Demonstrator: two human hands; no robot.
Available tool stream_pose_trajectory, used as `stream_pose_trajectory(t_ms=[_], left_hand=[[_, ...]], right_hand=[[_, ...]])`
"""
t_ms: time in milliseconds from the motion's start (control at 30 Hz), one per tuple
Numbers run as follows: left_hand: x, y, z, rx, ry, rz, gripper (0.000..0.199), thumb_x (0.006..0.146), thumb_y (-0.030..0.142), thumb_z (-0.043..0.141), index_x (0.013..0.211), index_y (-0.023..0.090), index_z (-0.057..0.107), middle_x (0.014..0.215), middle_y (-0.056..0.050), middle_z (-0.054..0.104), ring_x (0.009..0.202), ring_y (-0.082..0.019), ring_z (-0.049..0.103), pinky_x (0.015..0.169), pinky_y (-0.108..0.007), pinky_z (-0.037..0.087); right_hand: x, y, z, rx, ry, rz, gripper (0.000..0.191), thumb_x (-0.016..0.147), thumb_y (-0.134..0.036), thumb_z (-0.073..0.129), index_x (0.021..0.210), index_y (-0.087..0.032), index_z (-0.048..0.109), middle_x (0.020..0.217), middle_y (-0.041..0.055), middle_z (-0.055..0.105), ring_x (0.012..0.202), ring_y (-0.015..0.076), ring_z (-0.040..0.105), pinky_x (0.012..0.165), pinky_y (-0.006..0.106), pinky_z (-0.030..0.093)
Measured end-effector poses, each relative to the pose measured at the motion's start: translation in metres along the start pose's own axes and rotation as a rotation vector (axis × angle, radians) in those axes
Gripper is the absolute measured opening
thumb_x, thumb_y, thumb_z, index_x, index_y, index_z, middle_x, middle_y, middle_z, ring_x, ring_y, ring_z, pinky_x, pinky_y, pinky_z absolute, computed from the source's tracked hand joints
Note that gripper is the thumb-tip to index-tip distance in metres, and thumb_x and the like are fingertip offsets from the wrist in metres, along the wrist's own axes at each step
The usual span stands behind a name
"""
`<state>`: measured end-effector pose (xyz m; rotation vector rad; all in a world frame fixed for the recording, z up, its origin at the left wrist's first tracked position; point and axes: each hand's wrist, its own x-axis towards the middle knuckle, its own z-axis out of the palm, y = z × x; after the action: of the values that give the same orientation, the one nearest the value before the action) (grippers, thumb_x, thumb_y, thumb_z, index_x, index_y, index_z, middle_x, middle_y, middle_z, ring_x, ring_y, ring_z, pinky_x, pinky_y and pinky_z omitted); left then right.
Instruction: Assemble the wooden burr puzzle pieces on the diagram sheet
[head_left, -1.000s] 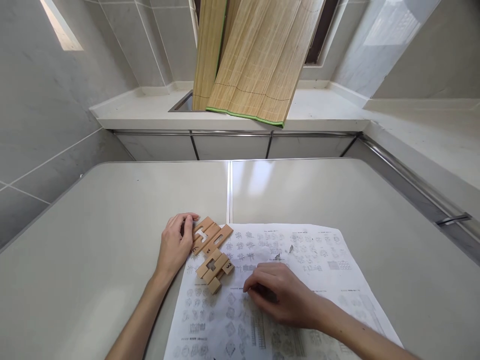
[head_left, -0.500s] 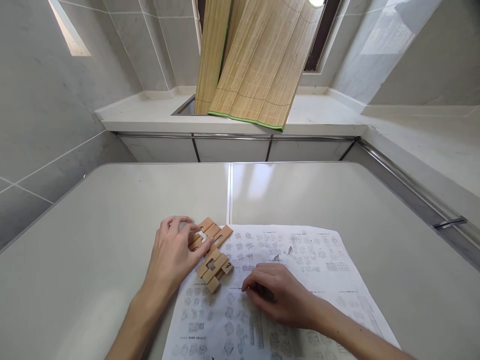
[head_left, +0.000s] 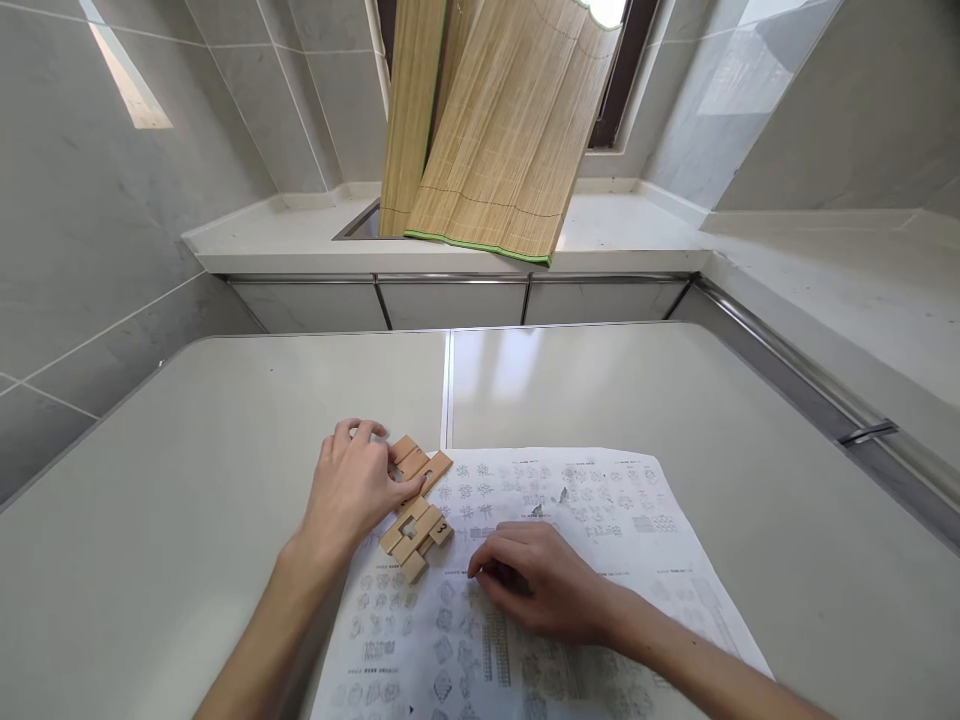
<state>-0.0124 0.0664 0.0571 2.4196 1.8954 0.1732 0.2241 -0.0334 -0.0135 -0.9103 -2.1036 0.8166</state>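
Note:
My left hand (head_left: pixel 356 480) bends over a flat group of light wooden puzzle pieces (head_left: pixel 436 470), its thumb and fingertips closed on a notched piece partly hidden under them. Nearer to me lies a second cluster of interlocked wooden pieces (head_left: pixel 409 532) with a small square gap in its middle. One piece in it bears the number 3 (head_left: pixel 442 530). My right hand (head_left: pixel 536 580) rests on the printed sheet (head_left: pixel 600 540), right of the pieces, its fingers curled in and nothing visible in them.
The sheet, covered in small printed diagrams, lies on a pale table (head_left: pixel 187 500) with a centre seam (head_left: pixel 448 390). Two small dark scraps (head_left: pixel 564 494) are on the sheet. Behind the table is a white ledge (head_left: pixel 285 235) with a bamboo mat (head_left: pixel 502 150) hanging over it. A metal rail (head_left: pixel 787 370) runs along the right.
The whole view has shifted slightly, moving the scene a little left. My left fingers cover more of the far wooden pieces than before. My right hand keeps its curled pose on the sheet.

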Motion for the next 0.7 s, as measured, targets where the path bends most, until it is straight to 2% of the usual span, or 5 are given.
stream_pose_trajectory(t_ms=[167,400,700], left_hand=[[0.006,0.008,-0.003,0.021,-0.033,0.021,0.028,0.075,0.043,0.071,0.057,0.022,0.066,0.120,-0.014,0.075,0.124,-0.041,0.054,0.096,-0.053,0.049],[0.013,0.014,-0.002,-0.002,-0.007,0.088,0.032,0.073,0.046,0.075,0.055,0.022,0.064,0.116,-0.013,0.076,0.124,-0.041,0.055,0.097,-0.054,0.049],[0.020,0.025,0.002,-0.065,-0.016,0.136,0.028,0.069,0.042,0.079,0.057,0.022,0.064,0.113,-0.011,0.076,0.123,-0.040,0.055,0.098,-0.055,0.048]], right_hand=[[0.000,0.000,0.001,-0.011,0.012,-0.001,0.017,0.088,-0.009,0.062,0.096,-0.022,0.071,0.076,0.0001,0.071,0.066,0.0149,0.063,0.067,0.025,0.045],[0.001,0.001,0.000,-0.003,0.003,0.012,0.017,0.088,-0.010,0.062,0.096,-0.021,0.072,0.076,0.0004,0.070,0.068,0.0152,0.063,0.069,0.026,0.046],[0.003,-0.001,-0.005,0.081,0.001,0.083,0.018,0.088,-0.010,0.060,0.095,-0.021,0.073,0.072,-0.0012,0.065,0.064,0.0133,0.058,0.067,0.025,0.046]])
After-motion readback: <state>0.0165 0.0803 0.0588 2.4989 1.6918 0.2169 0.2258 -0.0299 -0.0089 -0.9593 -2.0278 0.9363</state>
